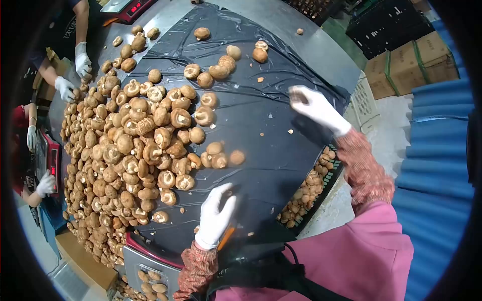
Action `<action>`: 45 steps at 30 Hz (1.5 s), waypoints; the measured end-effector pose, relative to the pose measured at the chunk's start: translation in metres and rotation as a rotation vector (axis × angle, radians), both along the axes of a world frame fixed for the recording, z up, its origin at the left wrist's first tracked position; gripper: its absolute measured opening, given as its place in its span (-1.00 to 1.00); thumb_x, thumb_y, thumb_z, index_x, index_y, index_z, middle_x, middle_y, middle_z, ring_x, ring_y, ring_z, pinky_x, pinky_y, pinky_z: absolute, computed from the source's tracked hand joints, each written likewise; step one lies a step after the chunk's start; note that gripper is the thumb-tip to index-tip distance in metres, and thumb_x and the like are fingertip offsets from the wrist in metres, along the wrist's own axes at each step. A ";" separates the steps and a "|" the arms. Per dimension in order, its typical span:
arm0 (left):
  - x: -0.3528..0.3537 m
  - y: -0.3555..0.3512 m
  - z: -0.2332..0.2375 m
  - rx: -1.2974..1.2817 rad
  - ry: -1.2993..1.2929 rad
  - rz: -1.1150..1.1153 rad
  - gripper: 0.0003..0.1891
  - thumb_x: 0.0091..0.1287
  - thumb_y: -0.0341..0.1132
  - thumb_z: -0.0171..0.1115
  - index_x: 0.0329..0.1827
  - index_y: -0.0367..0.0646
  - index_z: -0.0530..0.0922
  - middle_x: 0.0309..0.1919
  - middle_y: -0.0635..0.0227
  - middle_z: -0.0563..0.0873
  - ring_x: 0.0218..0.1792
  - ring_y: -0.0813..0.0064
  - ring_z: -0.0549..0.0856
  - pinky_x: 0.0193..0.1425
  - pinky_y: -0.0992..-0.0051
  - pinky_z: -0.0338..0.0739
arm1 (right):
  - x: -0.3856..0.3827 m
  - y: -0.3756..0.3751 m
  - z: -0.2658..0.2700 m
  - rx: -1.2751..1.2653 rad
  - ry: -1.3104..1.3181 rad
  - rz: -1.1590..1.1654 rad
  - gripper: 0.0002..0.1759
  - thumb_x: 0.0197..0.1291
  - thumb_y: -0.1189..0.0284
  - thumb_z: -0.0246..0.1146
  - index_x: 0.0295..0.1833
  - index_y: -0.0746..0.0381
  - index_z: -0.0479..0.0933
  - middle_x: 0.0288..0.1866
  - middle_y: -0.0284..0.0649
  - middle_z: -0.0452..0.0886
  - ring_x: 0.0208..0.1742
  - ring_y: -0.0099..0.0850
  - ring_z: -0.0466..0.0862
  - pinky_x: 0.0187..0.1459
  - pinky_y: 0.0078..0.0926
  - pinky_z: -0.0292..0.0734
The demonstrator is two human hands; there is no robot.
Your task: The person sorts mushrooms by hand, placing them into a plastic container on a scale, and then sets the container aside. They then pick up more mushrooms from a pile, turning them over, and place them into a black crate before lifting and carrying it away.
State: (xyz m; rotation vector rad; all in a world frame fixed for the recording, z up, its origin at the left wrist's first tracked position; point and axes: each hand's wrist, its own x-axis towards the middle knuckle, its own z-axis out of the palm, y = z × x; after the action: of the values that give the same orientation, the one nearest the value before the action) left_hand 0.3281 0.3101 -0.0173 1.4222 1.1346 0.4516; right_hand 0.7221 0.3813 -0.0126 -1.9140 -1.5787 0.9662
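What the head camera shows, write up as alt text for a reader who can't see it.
A person's left hand and right hand, in white gloves, are over black plastic beside a large heap of brown mushrooms. A crate of mushrooms sits by the plastic's edge, and co-workers' gloved hands and a red scale show at picture left.

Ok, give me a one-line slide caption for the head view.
Gloved left hand and right hand over dark plastic sheeting, beside a large heap of brown mushrooms.
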 end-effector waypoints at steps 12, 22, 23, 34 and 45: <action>-0.015 0.002 -0.009 -0.052 0.022 0.144 -0.67 0.42 -0.45 0.25 0.22 -0.29 0.59 0.01 0.25 0.73 0.03 0.45 0.70 0.20 0.46 0.56 | 0.034 0.226 -0.122 0.247 -0.419 -0.270 -0.40 0.16 0.12 0.33 0.29 0.14 0.55 0.08 -0.02 0.66 0.12 -0.05 0.68 0.20 -0.18 0.57; -0.016 0.007 -0.016 -0.144 -0.063 0.167 -0.69 0.45 -0.46 0.23 0.23 -0.31 0.59 0.05 0.26 0.72 0.05 0.52 0.69 0.20 0.50 0.56 | 0.018 0.134 -0.041 -0.145 1.845 -0.459 -0.58 0.45 0.38 0.17 0.26 0.43 0.39 0.10 0.02 0.51 -0.16 -0.31 0.56 -0.48 -0.65 0.48; -0.014 0.008 -0.016 -0.153 -0.075 0.146 -0.68 0.48 -0.48 0.20 0.26 -0.31 0.57 0.07 0.32 0.71 0.08 0.57 0.67 0.24 0.54 0.54 | 0.006 0.123 -0.028 -0.182 1.912 -0.473 -0.58 0.48 0.38 0.13 0.29 0.44 0.36 0.14 0.06 0.47 -0.17 -0.34 0.53 -0.51 -0.67 0.47; -0.009 0.005 -0.002 -0.146 -0.092 0.109 -0.68 0.50 -0.48 0.16 0.27 -0.33 0.56 0.10 0.26 0.71 0.10 0.52 0.69 0.26 0.51 0.53 | -0.037 0.068 -0.001 -0.339 1.914 0.056 -0.56 0.52 0.25 0.08 0.28 0.37 0.45 -0.02 0.02 0.58 -0.22 -0.29 0.55 -0.53 -0.63 0.41; 0.014 0.012 0.042 -0.306 -0.507 0.343 -0.55 0.51 -0.37 0.19 0.41 -0.33 0.42 0.25 0.18 0.62 0.16 0.46 0.65 0.31 0.46 0.51 | -0.165 -0.016 0.032 0.140 1.016 0.111 -0.61 0.29 0.53 0.33 0.21 0.31 0.48 0.26 -0.14 0.57 0.12 -0.46 0.62 0.14 -0.47 0.59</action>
State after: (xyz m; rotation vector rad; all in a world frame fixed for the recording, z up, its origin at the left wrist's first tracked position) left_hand 0.3422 0.3223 0.0251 0.7835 0.9754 0.7925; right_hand 0.5568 0.3656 0.0198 -0.9364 -1.0731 1.4903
